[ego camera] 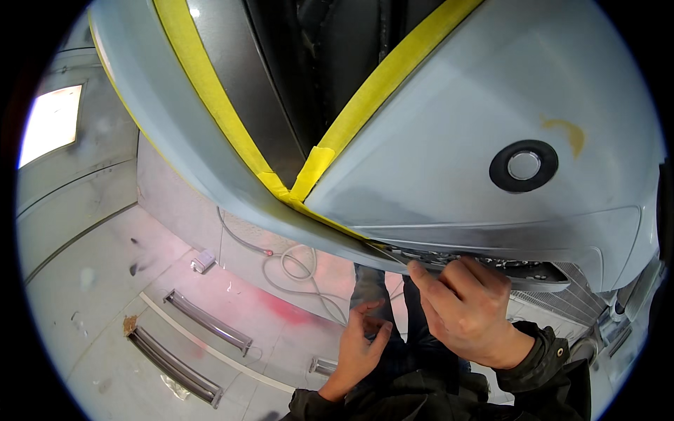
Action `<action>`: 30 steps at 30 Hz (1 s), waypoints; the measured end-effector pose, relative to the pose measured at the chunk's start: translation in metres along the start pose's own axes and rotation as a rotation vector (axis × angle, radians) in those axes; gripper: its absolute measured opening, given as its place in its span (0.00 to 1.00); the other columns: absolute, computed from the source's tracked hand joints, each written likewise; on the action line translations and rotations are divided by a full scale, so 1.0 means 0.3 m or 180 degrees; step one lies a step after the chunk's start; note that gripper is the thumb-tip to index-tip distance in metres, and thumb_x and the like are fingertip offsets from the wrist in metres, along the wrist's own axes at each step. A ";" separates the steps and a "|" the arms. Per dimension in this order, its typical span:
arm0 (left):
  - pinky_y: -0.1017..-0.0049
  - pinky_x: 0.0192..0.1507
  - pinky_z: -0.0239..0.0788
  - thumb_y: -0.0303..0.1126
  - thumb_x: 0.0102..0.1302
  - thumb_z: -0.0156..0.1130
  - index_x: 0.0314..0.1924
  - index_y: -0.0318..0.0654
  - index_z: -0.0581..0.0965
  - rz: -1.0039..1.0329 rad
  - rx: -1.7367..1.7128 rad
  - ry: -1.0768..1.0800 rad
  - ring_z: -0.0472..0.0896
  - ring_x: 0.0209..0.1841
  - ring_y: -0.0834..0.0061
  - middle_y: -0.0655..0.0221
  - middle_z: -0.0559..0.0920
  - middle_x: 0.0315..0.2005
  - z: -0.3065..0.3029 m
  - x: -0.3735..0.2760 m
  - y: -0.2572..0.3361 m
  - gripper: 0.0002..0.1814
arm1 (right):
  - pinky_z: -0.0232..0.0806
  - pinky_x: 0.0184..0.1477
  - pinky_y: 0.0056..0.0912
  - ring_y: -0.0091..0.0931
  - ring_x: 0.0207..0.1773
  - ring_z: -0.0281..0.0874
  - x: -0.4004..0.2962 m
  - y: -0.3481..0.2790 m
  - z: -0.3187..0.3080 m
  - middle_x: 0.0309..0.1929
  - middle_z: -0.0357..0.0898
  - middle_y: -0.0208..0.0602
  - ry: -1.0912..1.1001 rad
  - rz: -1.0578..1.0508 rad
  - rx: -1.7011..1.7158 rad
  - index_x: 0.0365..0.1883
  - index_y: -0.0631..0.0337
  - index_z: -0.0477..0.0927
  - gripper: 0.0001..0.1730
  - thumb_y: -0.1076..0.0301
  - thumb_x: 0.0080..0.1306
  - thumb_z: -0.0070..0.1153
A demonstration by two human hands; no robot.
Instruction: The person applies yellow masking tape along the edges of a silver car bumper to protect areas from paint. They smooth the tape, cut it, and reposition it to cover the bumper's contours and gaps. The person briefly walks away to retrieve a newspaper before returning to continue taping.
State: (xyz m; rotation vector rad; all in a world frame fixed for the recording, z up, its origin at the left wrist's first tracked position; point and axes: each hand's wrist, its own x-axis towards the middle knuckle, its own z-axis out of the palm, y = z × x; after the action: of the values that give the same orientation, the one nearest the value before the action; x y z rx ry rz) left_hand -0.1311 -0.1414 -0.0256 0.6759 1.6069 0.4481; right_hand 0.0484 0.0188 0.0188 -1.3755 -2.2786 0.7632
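A grey-primed car bumper (432, 158) fills the upper view, with a round badge in a black ring (524, 166) on its surface. Yellow masking tape (368, 100) runs along both edges of a dark opening and meets in a V, then continues down a narrow seam. At the end of that seam my right hand (466, 310) pinches a thin strip or thin tool (388, 251); which of the two cannot be told. It reaches to the tape beside a dark lower recess (532, 271). My left hand (363, 337) hangs below the bumper, fingers curled and apart, with nothing seen in it.
A grey hose (295, 276) lies coiled on the pink-stained floor. Long lamp-like fixtures (208, 322) and a small white box (202, 261) are at the left. A floor grate (558, 292) shows at the right, under the bumper. A lit panel (51, 125) is in the left wall.
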 end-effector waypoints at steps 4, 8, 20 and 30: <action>0.72 0.42 0.74 0.28 0.69 0.67 0.64 0.35 0.69 -0.0030 -0.0084 0.0000 0.88 0.38 0.72 0.64 0.87 0.37 0.000 -0.003 0.004 0.26 | 0.60 0.22 0.30 0.25 0.24 0.66 0.010 0.005 -0.017 0.24 0.61 0.27 -0.0115 -0.0123 -0.0179 0.46 0.59 0.87 0.26 0.76 0.43 0.63; 0.73 0.40 0.73 0.27 0.69 0.67 0.63 0.35 0.70 0.0034 -0.0045 -0.0012 0.86 0.36 0.73 0.65 0.86 0.35 -0.005 0.004 0.004 0.25 | 0.60 0.23 0.30 0.25 0.25 0.67 0.029 -0.008 -0.044 0.25 0.62 0.27 -0.0192 -0.0135 -0.0286 0.45 0.59 0.88 0.26 0.75 0.43 0.63; 0.72 0.48 0.78 0.20 0.69 0.64 0.62 0.32 0.66 -0.0060 -0.0030 -0.0213 0.86 0.45 0.72 0.56 0.81 0.61 -0.029 0.011 0.030 0.24 | 0.65 0.27 0.31 0.28 0.28 0.70 0.034 -0.008 -0.110 0.27 0.66 0.28 -0.0585 -0.0074 -0.0571 0.44 0.60 0.88 0.20 0.73 0.49 0.64; 0.77 0.38 0.76 0.20 0.66 0.66 0.49 0.33 0.77 0.1397 0.0455 0.0392 0.84 0.38 0.76 0.53 0.85 0.53 -0.087 0.045 0.201 0.12 | 0.62 0.26 0.33 0.29 0.25 0.70 0.006 -0.004 -0.257 0.25 0.66 0.29 -0.0593 0.0183 0.0046 0.45 0.56 0.89 0.25 0.78 0.44 0.69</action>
State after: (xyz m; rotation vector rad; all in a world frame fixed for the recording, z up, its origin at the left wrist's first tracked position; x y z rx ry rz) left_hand -0.1473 -0.0850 0.0066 1.1375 1.6148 0.7091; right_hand 0.0904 0.0398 0.0801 -1.4221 -2.3760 0.9615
